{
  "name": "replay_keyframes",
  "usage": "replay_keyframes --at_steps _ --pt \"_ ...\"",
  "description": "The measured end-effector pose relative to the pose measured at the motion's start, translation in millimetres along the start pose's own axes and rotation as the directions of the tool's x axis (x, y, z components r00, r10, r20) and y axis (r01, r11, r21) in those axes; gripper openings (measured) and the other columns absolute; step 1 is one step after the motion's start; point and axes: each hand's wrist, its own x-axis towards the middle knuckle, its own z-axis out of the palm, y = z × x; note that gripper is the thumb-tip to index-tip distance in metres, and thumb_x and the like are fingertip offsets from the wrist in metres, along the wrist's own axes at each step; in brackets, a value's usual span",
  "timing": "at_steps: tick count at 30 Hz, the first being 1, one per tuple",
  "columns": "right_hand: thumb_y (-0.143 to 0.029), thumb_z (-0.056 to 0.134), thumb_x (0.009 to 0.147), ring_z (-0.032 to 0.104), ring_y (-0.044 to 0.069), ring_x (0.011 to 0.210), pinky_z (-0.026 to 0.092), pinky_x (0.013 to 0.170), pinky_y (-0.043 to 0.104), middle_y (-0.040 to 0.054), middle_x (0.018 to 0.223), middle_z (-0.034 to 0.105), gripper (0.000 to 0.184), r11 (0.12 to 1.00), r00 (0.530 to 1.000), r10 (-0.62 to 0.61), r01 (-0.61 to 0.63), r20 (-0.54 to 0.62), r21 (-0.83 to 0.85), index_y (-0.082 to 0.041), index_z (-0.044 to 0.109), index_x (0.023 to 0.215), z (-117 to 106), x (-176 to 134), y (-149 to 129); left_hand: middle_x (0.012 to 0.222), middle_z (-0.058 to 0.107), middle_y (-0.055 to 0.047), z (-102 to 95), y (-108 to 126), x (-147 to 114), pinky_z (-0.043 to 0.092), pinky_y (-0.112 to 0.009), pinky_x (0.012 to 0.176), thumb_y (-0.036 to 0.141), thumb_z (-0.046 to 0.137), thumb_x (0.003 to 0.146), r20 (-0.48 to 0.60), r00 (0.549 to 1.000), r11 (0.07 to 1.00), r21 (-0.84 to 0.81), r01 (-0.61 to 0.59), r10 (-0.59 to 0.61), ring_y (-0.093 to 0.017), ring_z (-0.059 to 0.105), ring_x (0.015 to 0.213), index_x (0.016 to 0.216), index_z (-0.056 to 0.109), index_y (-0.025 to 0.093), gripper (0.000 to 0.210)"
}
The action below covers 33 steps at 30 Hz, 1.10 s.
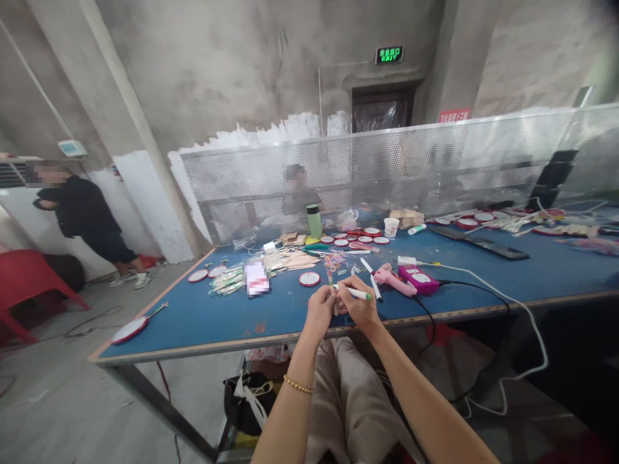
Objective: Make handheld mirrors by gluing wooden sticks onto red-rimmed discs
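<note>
At the table's front edge, my right hand (pixel 358 304) is closed around a white marker (pixel 356 292) with a green end. My left hand (pixel 320 312) pinches a thin stick (pixel 331 278) with a coloured upper part, close against the marker's tip; its lower part is hidden by my fingers. Just beyond my hands lie small colourful pieces (pixel 334 261), too small to make out. Two more white pens, one of them a white marker (pixel 375 287), rest beside my right hand. A round white disc with a red rim (pixel 309 279) lies left of my hands.
A pink glue gun (pixel 393 281) and a purple box (pixel 418 281) with cables sit to the right. Behind stand a green bottle (pixel 314 223) and a paper cup (pixel 391 227). Bagged wooden sticks (pixel 236 277) lie left. A metal mesh screen (pixel 387 161) borders the back. Two people are beyond.
</note>
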Motion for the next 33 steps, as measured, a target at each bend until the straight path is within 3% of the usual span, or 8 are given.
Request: replay_keyframes --at_steps 11,33 --pt "-0.031 0.052 0.084 0.053 0.012 0.050 0.045 0.048 0.022 -0.0017 0.057 0.057 0.020 1.000 0.999 0.004 -0.003 0.053 -0.023 -0.021 0.055 0.068 -0.2 0.4 -4.5 0.057 0.047 0.005 -2.5 0.4 -0.3 0.037 -0.021 0.052 0.044 0.062 0.074 -0.039 0.996 0.981 0.182 -0.071 0.080 -0.010 0.044 0.055 0.066 0.052 0.017 0.029" --pt "-0.032 0.053 0.084 0.052 0.012 0.050 0.044 0.047 0.022 -0.0012 0.057 0.058 0.020 1.000 0.999 0.013 -0.012 0.029 -0.028 -0.020 0.056 0.068 0.3 0.3 -0.9 0.056 0.050 0.005 -3.5 -4.7 2.2 0.040 -0.022 0.053 0.043 0.063 0.074 -0.029 0.997 0.986 0.154 -0.064 0.069 -0.010 0.045 0.054 0.069 0.055 0.018 0.027"
